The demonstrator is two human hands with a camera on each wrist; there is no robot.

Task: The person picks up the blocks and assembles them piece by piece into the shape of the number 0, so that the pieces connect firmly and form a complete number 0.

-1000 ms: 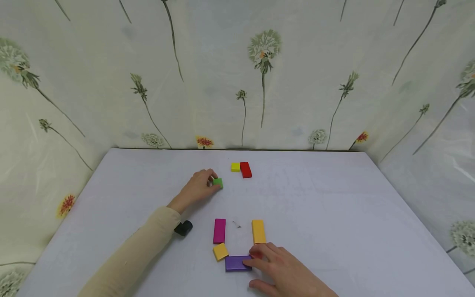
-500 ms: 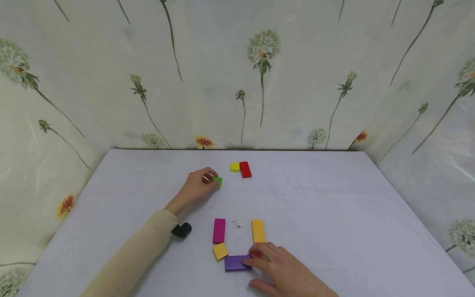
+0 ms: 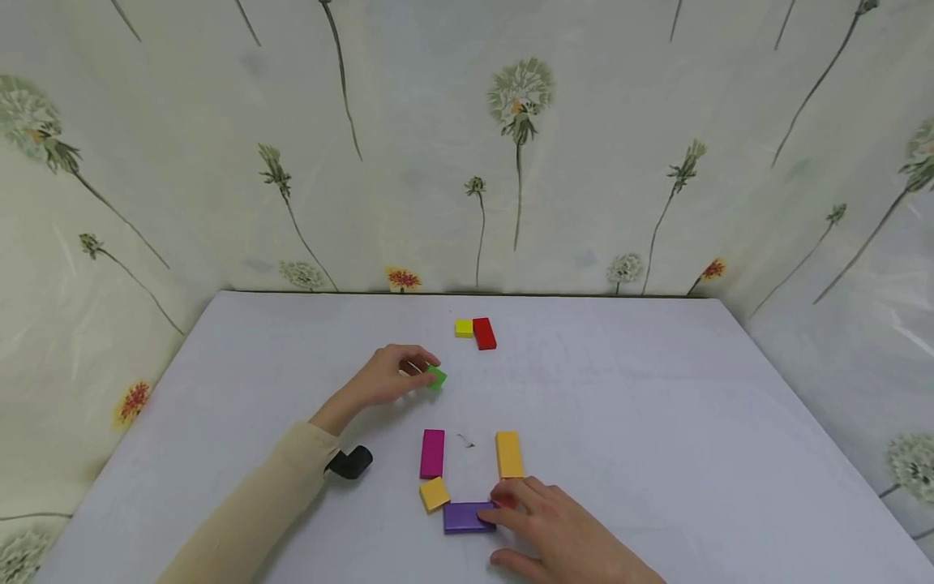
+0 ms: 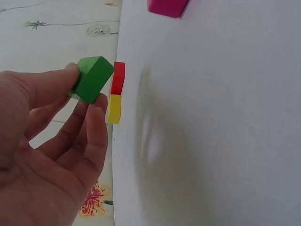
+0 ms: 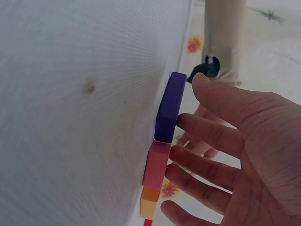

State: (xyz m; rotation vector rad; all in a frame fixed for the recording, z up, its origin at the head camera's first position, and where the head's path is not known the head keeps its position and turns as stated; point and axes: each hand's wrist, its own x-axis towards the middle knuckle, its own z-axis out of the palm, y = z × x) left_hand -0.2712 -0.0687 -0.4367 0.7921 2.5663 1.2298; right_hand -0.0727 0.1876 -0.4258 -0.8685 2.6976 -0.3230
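Note:
My left hand (image 3: 383,377) pinches a small green block (image 4: 94,79) between thumb and fingertips, raised over the table in the left wrist view. My right hand (image 3: 562,527) lies at the near side with relaxed fingers. Its index fingertip touches the purple block (image 3: 461,517), and other fingertips rest at a pinkish-red block (image 5: 157,165), mostly covered by the hand in the head view. Beyond that one, an orange block (image 3: 509,454) continues the row. A small yellow-orange block (image 3: 434,495) meets the purple block's left corner, with a magenta block (image 3: 432,454) standing behind it.
Near the far edge of the white table (image 3: 657,405), a small yellow block (image 3: 464,328) lies beside a red block (image 3: 485,333). A dark wrist camera (image 3: 352,462) hangs under the left sleeve. Flower-patterned sheets (image 3: 584,146) enclose the back and sides.
The left hand has drawn slightly nearer and to the right with the green block, which is now turned at an angle. The right hand and the other blocks stay put.

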